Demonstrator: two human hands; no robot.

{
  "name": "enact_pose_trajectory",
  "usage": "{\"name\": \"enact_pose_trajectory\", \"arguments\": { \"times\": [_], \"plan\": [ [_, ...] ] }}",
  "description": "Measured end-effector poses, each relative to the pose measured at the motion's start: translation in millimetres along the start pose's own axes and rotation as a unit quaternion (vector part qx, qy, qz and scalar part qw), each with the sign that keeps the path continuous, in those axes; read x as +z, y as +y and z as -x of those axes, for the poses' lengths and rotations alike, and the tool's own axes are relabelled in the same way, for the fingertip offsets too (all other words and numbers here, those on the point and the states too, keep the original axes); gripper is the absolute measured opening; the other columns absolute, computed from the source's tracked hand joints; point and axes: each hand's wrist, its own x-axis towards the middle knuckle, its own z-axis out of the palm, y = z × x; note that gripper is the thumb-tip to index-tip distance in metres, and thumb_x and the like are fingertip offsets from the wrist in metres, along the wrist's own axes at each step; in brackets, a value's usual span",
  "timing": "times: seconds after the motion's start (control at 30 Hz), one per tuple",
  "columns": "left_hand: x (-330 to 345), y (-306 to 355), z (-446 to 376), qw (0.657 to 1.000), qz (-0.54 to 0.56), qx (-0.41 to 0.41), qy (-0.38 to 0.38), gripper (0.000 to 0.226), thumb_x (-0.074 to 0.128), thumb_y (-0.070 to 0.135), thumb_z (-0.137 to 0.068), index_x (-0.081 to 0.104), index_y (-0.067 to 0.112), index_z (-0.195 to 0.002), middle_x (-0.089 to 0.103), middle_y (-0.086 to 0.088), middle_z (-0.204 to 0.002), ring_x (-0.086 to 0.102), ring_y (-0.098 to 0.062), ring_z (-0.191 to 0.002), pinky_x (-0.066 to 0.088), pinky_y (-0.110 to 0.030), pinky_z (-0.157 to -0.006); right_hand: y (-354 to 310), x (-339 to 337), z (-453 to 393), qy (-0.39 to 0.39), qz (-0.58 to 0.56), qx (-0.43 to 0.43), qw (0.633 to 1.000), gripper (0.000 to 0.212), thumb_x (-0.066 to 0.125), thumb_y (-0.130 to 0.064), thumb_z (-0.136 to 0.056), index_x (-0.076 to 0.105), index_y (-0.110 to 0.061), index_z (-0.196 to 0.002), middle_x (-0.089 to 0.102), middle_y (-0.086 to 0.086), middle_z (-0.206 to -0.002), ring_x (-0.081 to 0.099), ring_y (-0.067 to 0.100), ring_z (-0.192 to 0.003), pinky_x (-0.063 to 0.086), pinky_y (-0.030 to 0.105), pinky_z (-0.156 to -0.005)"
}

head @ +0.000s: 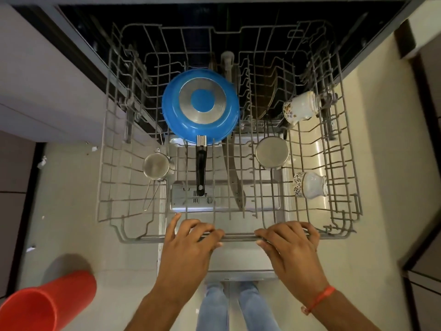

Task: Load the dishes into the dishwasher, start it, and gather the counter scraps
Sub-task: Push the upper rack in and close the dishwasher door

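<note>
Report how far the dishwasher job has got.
Done: the grey wire rack already holds a blue frying pan, steel cups and two patterned white mugs. In hand: both hands, left and right, grip its front rail. Left: close, start, gather scraps.

Warm, fairly dim indoor light is falling from above, leaving the dishwasher cavity (238,27) at the top reading nearly black. Glare is showing on the steel door panel (317,158) at right and on the metal disc under the blue pan (200,103). The red bin (47,304) is casting a soft shadow on the floor (71,211). Wide-angle distortion is bowing the rack (346,163) outward at the edges, and mild softness is smearing the hands and the corners.
</note>
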Motion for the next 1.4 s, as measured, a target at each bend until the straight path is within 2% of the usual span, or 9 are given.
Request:
{"name": "enact_pose_trajectory", "arguments": {
  "times": [0.17, 0.3, 0.53, 0.83, 0.93, 1.0, 1.07, 1.17, 1.4],
  "plan": [
    [-4.4, -9.7, -28.5, 1.0, -0.009, -0.01, 0.02, 0.035, 0.04, 0.045, -0.095, 0.074, 0.037, -0.103, 0.071, 0.016, -0.1, 0.065, -0.016, -0.1, 0.032, -0.053, -0.112, 3.5, -2.6, -30.3, 0.011, 0.022, -0.009, 1.0, 0.028, 0.047, -0.045, -0.097, 0.073, -0.035, -0.102, 0.065, -0.017, -0.094, 0.061, 0.016, -0.096, 0.036, 0.049, -0.093],
    [-1.4, -20.0, -41.1, 0.998, -0.031, 0.015, 0.053, 0.033, 0.042, 0.043, -0.096, 0.074, 0.035, -0.101, 0.071, 0.015, -0.097, 0.066, -0.016, -0.098, 0.028, -0.05, -0.113, 2.2, 0.2, -42.9, 0.007, 0.05, -0.003, 0.999, 0.03, 0.044, -0.043, -0.099, 0.072, -0.034, -0.103, 0.065, -0.016, -0.095, 0.062, 0.018, -0.095, 0.038, 0.053, -0.093],
    [-2.6, -23.7, -63.9, 0.993, -0.05, 0.016, 0.104, 0.03, 0.045, 0.042, -0.096, 0.074, 0.033, -0.098, 0.072, 0.015, -0.096, 0.065, -0.017, -0.101, 0.027, -0.057, -0.114, 8.1, 0.6, -67.8, 0.031, 0.083, -0.016, 0.996, 0.03, 0.044, -0.042, -0.098, 0.073, -0.033, -0.101, 0.064, -0.015, -0.092, 0.061, 0.019, -0.092, 0.036, 0.053, -0.091],
    [-14.7, -47.6, -124.4, 0.985, -0.079, 0.04, 0.145, 0.021, 0.054, 0.037, -0.097, 0.074, 0.03, -0.099, 0.073, 0.01, -0.098, 0.063, -0.019, -0.105, 0.024, -0.057, -0.117, 17.4, -0.2, -132.6, 0.062, 0.116, -0.024, 0.991, 0.03, 0.044, -0.04, -0.099, 0.071, -0.029, -0.103, 0.063, -0.008, -0.094, 0.057, 0.023, -0.095, 0.032, 0.053, -0.095],
    [-14.7, -52.8, -140.0, 0.982, -0.084, 0.049, 0.164, 0.027, 0.049, 0.038, -0.104, 0.073, 0.028, -0.099, 0.071, 0.009, -0.105, 0.061, -0.021, -0.11, 0.022, -0.058, -0.118, 22.5, -0.9, -149.7, 0.087, 0.121, -0.043, 0.988, 0.026, 0.047, -0.037, -0.099, 0.071, -0.028, -0.103, 0.064, -0.005, -0.104, 0.056, 0.025, -0.102, 0.032, 0.053, -0.095],
    [-19.2, -54.2, -154.3, 0.984, -0.09, 0.042, 0.15, 0.031, 0.043, 0.039, -0.103, 0.072, 0.029, -0.104, 0.069, 0.008, -0.113, 0.055, -0.021, -0.118, 0.016, -0.057, -0.12, 27.5, -2.4, -165.7, 0.09, 0.128, -0.051, 0.986, 0.027, 0.046, -0.037, -0.1, 0.07, -0.027, -0.106, 0.063, -0.004, -0.115, 0.055, 0.025, -0.11, 0.03, 0.054, -0.096],
    [-24.3, -56.2, -170.1, 0.983, -0.101, 0.035, 0.146, 0.029, 0.047, 0.041, -0.099, 0.071, 0.03, -0.109, 0.067, 0.007, -0.12, 0.049, -0.022, -0.123, 0.015, -0.059, -0.119, 31.3, -5.1, -183.1, 0.085, 0.142, -0.049, 0.985, 0.031, 0.042, -0.039, -0.101, 0.068, -0.027, -0.114, 0.06, -0.002, -0.127, 0.051, 0.027, -0.119, 0.028, 0.054, -0.099],
    [-29.8, -65.5, -198.0, 0.98, -0.108, 0.039, 0.164, 0.027, 0.049, 0.042, -0.1, 0.07, 0.029, -0.112, 0.064, 0.005, -0.127, 0.05, -0.025, -0.128, 0.016, -0.059, -0.119, 37.2, -6.6, -212.1, 0.078, 0.17, -0.044, 0.981, 0.036, 0.039, -0.041, -0.103, 0.064, -0.029, -0.125, 0.051, -0.001, -0.144, 0.043, 0.029, -0.132, 0.026, 0.053, -0.103],
    [-51.3, -89.7, -268.9, 0.972, -0.121, 0.045, 0.194, 0.028, 0.051, 0.041, -0.098, 0.067, 0.027, -0.116, 0.063, 0.0, -0.13, 0.051, -0.028, -0.127, 0.02, -0.062, -0.117, 46.6, -12.4, -286.1, 0.114, 0.18, -0.055, 0.975, 0.037, 0.036, -0.041, -0.105, 0.06, -0.028, -0.129, 0.047, 0.002, -0.149, 0.04, 0.031, -0.136, 0.026, 0.052, -0.103]
  ]
}}
